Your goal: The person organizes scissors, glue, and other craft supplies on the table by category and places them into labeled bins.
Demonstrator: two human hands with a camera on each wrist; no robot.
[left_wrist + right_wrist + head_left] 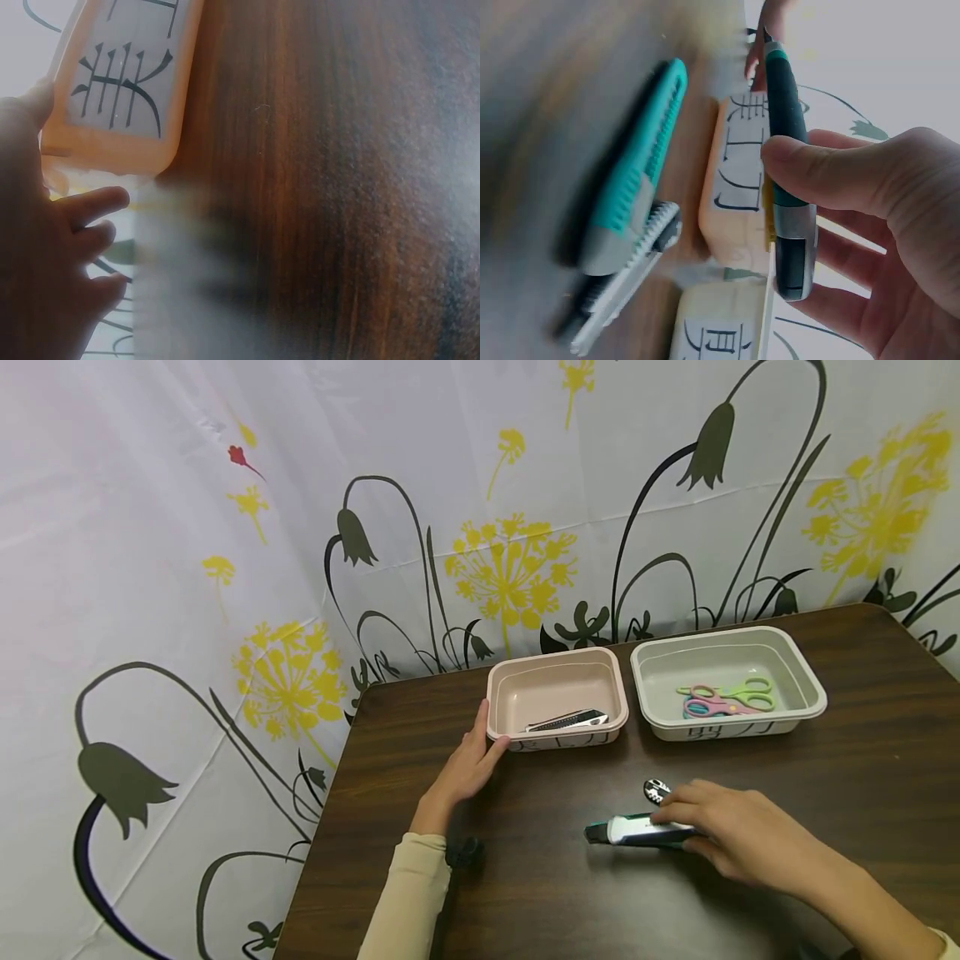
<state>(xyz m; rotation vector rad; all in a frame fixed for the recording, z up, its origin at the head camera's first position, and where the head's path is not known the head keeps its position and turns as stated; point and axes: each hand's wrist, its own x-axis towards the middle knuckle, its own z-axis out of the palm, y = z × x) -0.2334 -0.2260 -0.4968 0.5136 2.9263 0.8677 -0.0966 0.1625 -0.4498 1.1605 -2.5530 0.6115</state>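
Note:
My right hand holds a utility knife with a dark and pale body above the table. In the right wrist view its teal-and-black side shows between thumb and fingers. Below it lie a teal utility knife and a black-and-white ridged tool, largely hidden by the hand in the head view. My left hand touches the left end of a pink bin, its thumb at the front corner and fingers extended along the side. Inside that bin rests another utility knife.
To the right of the pink bin stands a pale grey bin holding pink and green scissors. Both bins carry labels on their front walls. A floral curtain hangs behind the brown wooden table.

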